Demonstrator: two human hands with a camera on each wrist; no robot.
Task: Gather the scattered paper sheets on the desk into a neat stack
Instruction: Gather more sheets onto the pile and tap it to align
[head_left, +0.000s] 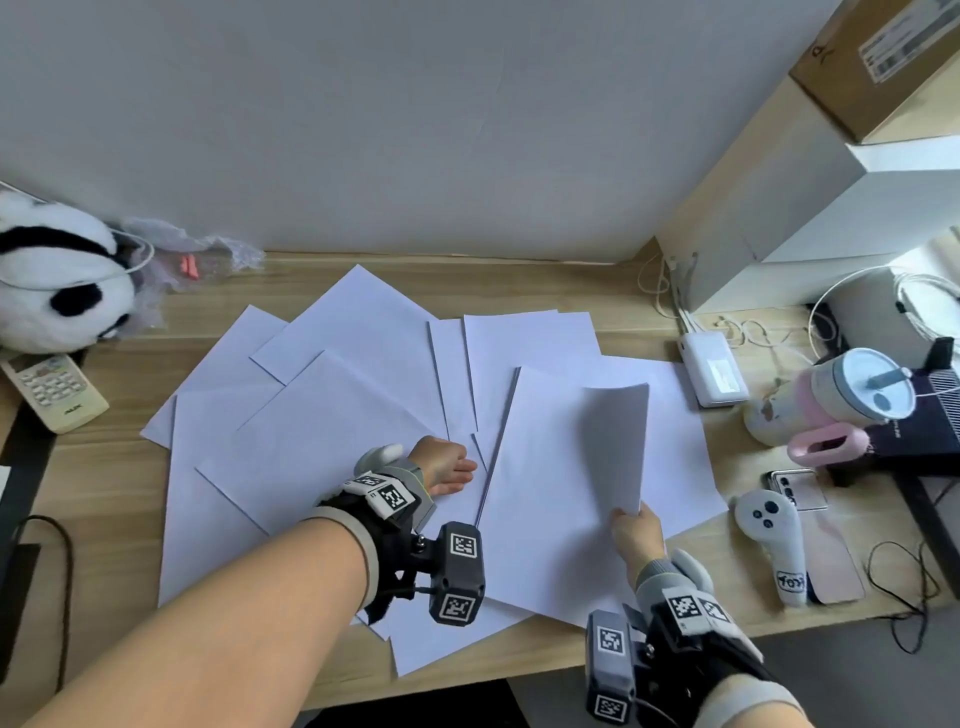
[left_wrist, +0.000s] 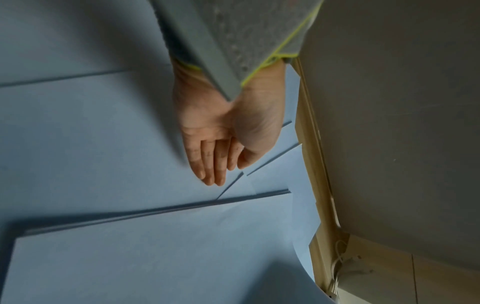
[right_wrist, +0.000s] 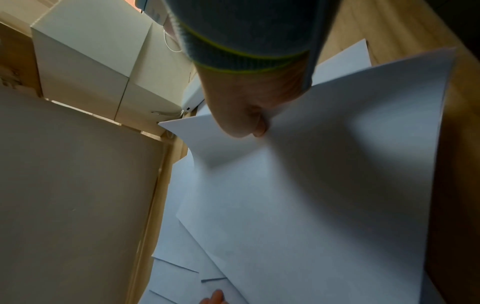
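Left hand (head_left: 442, 466) fingers: hidden from the head view by the wrist rig.
Right hand (head_left: 638, 535) fingertips: covered by the lifted sheet (head_left: 613, 447).
Scattered sheets (head_left: 332, 395): largely overlapped; number not determinable.
Cardboard box (head_left: 883, 62): cut off at the top-right edge; label print illegible.
Plush panda (head_left: 57, 275): cropped at the left edge.

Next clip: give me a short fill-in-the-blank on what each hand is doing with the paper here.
The right hand pinches a sheet that curls ____ off the desk.
The left hand lies ____ on the scattered sheets.
Near the desk's left edge, a remote control lies in front of a plush ____.

Missing words: up; flat; panda
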